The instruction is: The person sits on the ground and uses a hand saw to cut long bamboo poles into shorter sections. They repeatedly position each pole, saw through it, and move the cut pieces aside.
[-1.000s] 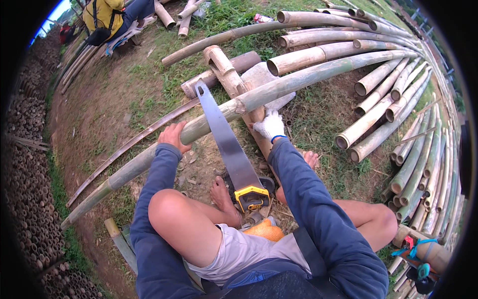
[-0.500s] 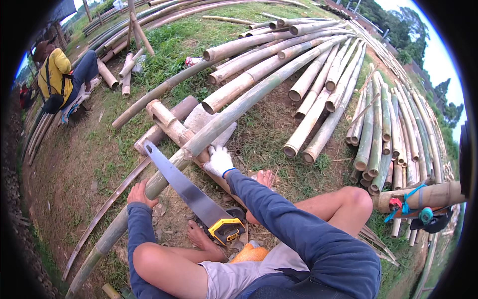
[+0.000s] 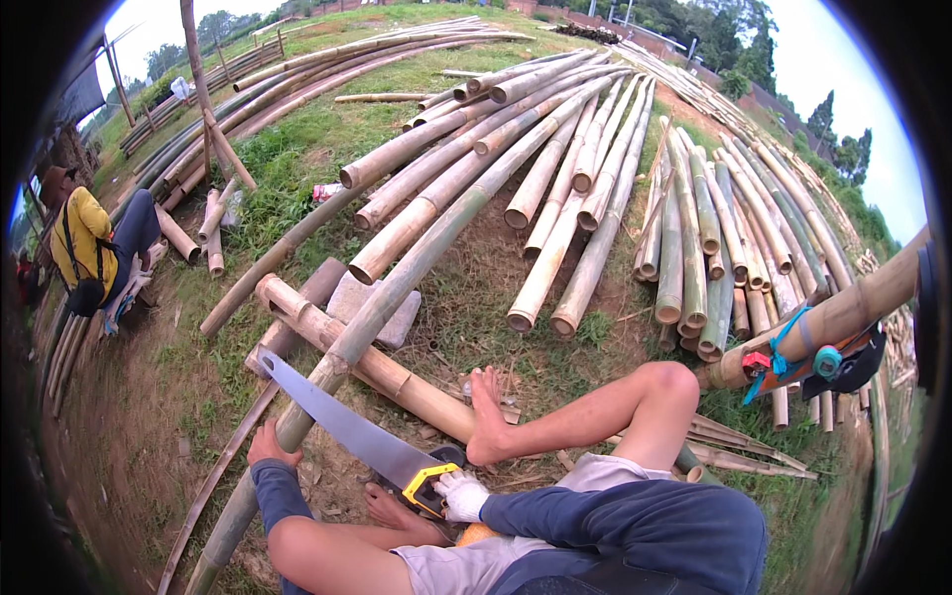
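Right hand (image 3: pixel 462 495) in a white knit glove, fingers against the yellow-and-black handle of a hand saw with a long grey steel blade (image 3: pixel 347 421). Cannot tell whether the fingers wrap fully; the glove and handle hide the palm side. Judgement: if the hold is only partial, the handle could twist under load.

Left hand (image 3: pixel 274 446), bare, is clamped on a long green-brown round bamboo pole (image 3: pixel 402 283), at its near stretch. Blade crosses the pole just beyond that hand, tip past the pole's left side; whether steel touches bamboo cannot be told. Main worry: a skating blade could reach the bare fingers, lying so near and unguarded.

The pole runs from the lower left, across a pale brown thick bamboo support (image 3: pixel 421 392), and out toward the stacked poles. Round on round: it could roll or slide if the left hand eases. The support's far end sits over a dark brown short log (image 3: pixel 322 281), beside a rough grey stone block (image 3: pixel 382 309); a rocking log would shift everything above it.

Bare right foot (image 3: pixel 486 421) by the support's near end, bare left foot (image 3: pixel 397 511) below the handle: a dropped saw could catch the latter.
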Demonstrator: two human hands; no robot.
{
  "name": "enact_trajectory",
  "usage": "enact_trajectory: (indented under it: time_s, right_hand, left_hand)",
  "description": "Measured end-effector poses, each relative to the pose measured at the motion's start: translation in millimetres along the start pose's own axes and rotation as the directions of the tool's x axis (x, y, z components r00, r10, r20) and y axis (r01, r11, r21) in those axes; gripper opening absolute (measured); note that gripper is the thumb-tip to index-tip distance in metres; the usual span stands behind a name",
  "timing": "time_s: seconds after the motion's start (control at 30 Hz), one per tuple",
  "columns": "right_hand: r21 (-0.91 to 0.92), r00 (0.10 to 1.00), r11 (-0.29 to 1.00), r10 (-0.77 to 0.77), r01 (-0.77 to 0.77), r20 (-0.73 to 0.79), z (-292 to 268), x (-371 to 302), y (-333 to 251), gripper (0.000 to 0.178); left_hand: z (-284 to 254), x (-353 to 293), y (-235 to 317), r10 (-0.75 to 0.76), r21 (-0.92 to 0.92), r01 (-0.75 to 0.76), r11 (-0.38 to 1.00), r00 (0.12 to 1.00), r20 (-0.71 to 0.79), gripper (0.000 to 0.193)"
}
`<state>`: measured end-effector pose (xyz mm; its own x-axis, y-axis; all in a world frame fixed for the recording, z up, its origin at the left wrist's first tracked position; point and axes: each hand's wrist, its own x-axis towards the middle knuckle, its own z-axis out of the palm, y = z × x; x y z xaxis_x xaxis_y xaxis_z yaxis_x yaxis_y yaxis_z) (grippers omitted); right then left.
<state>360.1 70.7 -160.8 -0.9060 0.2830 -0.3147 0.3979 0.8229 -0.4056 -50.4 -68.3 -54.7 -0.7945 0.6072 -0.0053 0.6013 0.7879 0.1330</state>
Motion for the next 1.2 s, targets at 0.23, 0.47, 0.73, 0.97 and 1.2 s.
enact_trajectory:
  time_s: [0.23,0.47,0.73,0.97,1.2]
  right_hand:
    - [-0.029,0.997,0.998,-0.045,0.047,0.064,13,11,10,0.063]
    - [0.055,0.974,0.974,-0.218,0.221,-0.065,-43,-37,-2,0.051]
    - [0.625,0.905,0.687,-0.117,0.372,-0.41,-141,-66,-61,0.023]
    - [0.713,0.875,0.578,-0.004,0.397,-0.484,-174,-23,-53,0.027]
    - [0.768,0.865,0.543,0.14,0.34,-0.482,-212,-29,-43,0.043]
  left_hand:
    - [-8,-2,7,-0.048,0.003,0.048,0.999,0.997,0.068,0.088]
    - [-17,0,3,-0.081,0.046,0.075,0.996,0.984,0.156,0.092]
    - [-25,-4,6,-0.047,0.024,0.044,0.999,0.987,0.154,0.092]
    - [-21,12,-4,-0.037,0.02,0.033,0.999,0.975,0.218,0.094]
    - [-22,23,-1,-0.065,-0.017,0.071,0.997,0.965,0.256,0.096]
